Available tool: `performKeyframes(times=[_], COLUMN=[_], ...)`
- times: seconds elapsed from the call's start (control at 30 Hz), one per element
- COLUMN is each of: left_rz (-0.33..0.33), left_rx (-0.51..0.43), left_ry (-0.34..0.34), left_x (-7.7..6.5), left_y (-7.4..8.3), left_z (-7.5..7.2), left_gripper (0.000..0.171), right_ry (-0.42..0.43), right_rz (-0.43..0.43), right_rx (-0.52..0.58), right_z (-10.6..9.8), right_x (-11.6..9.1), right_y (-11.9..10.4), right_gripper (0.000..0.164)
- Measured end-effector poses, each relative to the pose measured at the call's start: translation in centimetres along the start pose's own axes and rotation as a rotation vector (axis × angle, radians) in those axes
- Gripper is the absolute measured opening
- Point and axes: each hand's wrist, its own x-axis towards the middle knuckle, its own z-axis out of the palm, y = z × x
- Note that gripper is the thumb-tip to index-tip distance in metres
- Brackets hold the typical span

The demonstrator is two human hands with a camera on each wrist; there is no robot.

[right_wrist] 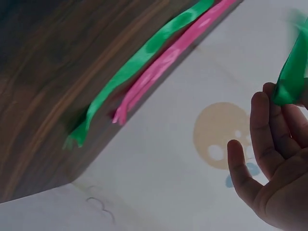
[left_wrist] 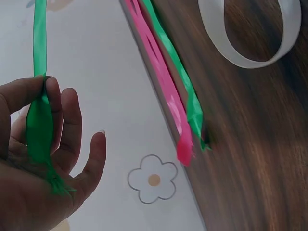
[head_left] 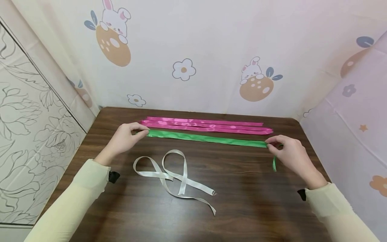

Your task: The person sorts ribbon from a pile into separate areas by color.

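Note:
A green satin ribbon (head_left: 205,138) is stretched nearly straight between both hands in the head view. My left hand (head_left: 125,139) pinches its left part between thumb and forefinger; in the left wrist view, a frayed green end (left_wrist: 41,130) hangs over the palm. At the other side my right hand (head_left: 287,151) pinches the ribbon, and a short green tail (head_left: 274,163) dangles below it. Both wrist views also show a green strip (left_wrist: 180,67) lying on the table beside pink ribbons (left_wrist: 161,72). In the head view that strip cannot be told apart from the held one.
Pink ribbons (head_left: 208,126) lie lengthwise along the table's back edge. Nearer the front, white ribbons (head_left: 193,183) rest in loose loops on the dark wooden table (head_left: 242,201). A printed curtain (head_left: 211,40) stands right behind the table, with a flower-patterned panel (head_left: 27,117) at left.

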Motion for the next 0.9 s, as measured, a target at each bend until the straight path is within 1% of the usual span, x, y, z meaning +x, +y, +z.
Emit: performKeyframes(times=[0.27,0.4,0.53,0.7,0.9], left_rz=[-0.059,-0.094,-0.126,-0.161,-0.201], left_rx=[-0.011,-0.026,-0.045,-0.063,-0.054], left_ry=[-0.004,0.006,-0.011,-0.035,-0.031], left_x=[0.1,0.1,0.2,0.5,1.2], left_y=[-1.5,-2.0,-2.8,-3.9,-5.2], left_z=[0.0,0.1,0.5,1.1,1.8], left_gripper=[0.028,0.030,0.032,0.034,0.034], right_ry=[0.009,-0.014,-0.038,-0.069,-0.072], right_rz=[0.001,0.022,0.035,0.089,0.160], right_rx=[-0.011,0.002,0.016,0.036,0.069], right_z=[0.2,0.1,0.2,0.7,1.8], right_x=[0.1,0.1,0.2,0.6,1.3], right_y=[2.0,2.8,3.6,4.8,6.6], right_gripper=[0.015,0.017,0.020,0.027,0.037])
